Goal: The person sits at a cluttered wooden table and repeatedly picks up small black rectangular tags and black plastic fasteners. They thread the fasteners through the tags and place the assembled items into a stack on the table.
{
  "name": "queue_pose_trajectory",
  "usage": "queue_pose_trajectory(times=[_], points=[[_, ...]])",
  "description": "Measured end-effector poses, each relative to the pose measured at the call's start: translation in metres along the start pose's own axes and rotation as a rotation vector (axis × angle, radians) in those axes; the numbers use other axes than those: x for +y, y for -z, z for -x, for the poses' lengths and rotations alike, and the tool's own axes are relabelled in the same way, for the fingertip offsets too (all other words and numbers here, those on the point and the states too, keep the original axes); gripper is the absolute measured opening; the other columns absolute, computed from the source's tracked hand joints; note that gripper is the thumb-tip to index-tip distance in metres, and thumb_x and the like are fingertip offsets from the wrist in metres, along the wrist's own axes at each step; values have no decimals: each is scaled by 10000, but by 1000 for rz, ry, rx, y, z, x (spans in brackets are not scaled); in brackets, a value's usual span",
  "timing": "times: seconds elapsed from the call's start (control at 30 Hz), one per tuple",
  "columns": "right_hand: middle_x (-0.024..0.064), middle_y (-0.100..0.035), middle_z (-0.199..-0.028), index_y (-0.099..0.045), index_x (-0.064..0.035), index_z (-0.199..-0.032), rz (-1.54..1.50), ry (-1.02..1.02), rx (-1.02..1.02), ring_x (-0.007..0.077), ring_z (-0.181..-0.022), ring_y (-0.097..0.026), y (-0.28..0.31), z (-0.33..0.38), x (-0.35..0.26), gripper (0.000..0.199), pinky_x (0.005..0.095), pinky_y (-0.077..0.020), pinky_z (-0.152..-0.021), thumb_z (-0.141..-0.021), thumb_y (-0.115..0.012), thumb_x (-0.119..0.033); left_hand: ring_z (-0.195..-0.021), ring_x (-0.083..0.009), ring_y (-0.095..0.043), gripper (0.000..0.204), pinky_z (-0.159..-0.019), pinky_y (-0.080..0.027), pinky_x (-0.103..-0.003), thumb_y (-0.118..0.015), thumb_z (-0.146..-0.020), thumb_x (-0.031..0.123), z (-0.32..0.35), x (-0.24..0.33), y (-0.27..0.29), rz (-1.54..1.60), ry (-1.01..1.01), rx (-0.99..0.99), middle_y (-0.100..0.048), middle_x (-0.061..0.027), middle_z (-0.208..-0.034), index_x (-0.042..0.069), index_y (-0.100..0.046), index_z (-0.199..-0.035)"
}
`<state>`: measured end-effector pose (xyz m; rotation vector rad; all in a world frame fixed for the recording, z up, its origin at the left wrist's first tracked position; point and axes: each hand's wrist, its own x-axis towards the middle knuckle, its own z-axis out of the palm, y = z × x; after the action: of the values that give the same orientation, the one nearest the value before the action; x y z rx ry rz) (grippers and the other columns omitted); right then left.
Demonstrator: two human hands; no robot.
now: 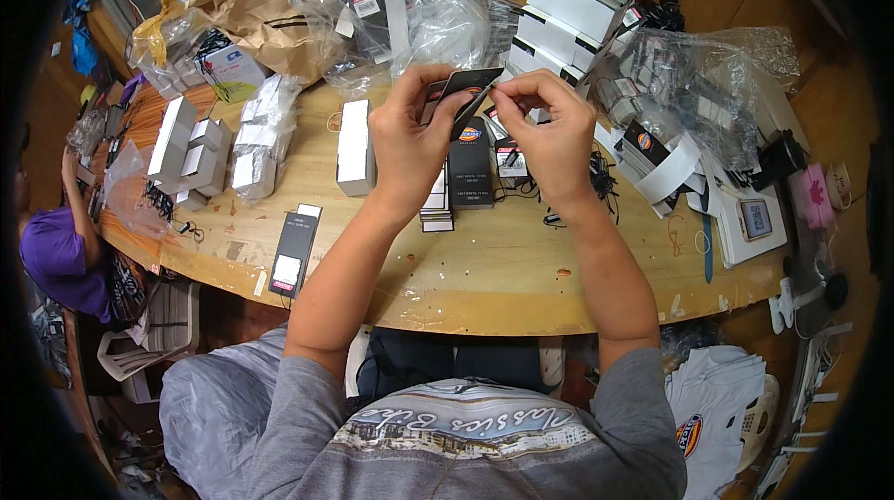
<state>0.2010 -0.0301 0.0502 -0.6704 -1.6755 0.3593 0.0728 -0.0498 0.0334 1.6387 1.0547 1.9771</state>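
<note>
My left hand [410, 132] is closed on a black cardboard hang tag [475, 79], held up above the table with its leaves spread apart. At the tag's right edge, my right hand [551, 123] is closed in a pinch; what lies between the fingertips is too small to make out. Below both hands, a stack of black hang tags [470, 179] lies on the table, with white-edged tags [437, 207] beside it. A tangle of black strings [603, 188] lies to the right of my right wrist. Another black tag with a white sticker [296, 249] rests by my left forearm.
White boxes are stacked at the back right [568, 20] and left [191, 151]; one white box [355, 146] stands nearer. Clear plastic bags [456, 30] and brown paper [270, 20] crowd the back. A person in purple [60, 263] sits at the far left.
</note>
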Motion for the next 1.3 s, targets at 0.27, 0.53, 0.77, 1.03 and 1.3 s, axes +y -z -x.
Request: queue_pose_trajectory(times=[0.27, 0.53, 0.77, 1.03, 1.3], points=[[52, -531, -597, -512, 9, -642, 62, 39, -30, 111, -511, -529, 2, 0, -7, 78, 219, -422, -476, -641, -587, 29, -725, -97, -559, 223, -650, -441, -208, -549, -696, -83, 1, 6, 3, -145, -144, -68, -600, -77, -821, -23, -552, -910], [40, -550, -567, -503, 10, -630, -59, -204, 8, 76, -481, -515, 1, 3, -10, 86, 206, -413, -468, -638, -587, 22, -694, -188, -597, 321, -619, -474, -257, -500, -642, -137, 3, 11, -1, -248, -336, -122, -598, -121, -819, 18, -570, -914], [37, -559, -598, -526, 18, -671, -208, -200, 47, 59, -532, -510, -1, 3, -1, 67, 203, -416, -508, -662, -592, 17, -731, -195, -590, 356, -646, -464, -264, -434, -632, -164, -1, 11, 5, -226, -262, -205, -585, -135, -844, 21, -572, -903], [61, -539, -636, -509, 8, -674, -14, 77, 24, 126, -524, -530, -3, 1, 1, 91, 227, -427, -506, -660, -598, 22, -733, -115, -545, 157, -680, -430, -209, -529, -730, -50, -2, 7, 1, 147, 86, 68, -577, -82, -855, -17, -568, -878], [84, -518, -658, -498, -16, -668, 211, 375, 40, 229, -577, -526, -2, 2, 5, 155, 291, -423, -521, -592, -625, 30, -737, -100, -545, 130, -681, -433, -206, -603, -685, -28, -9, 6, 11, 440, 283, 82, -590, -68, -794, -20, -574, -812]])
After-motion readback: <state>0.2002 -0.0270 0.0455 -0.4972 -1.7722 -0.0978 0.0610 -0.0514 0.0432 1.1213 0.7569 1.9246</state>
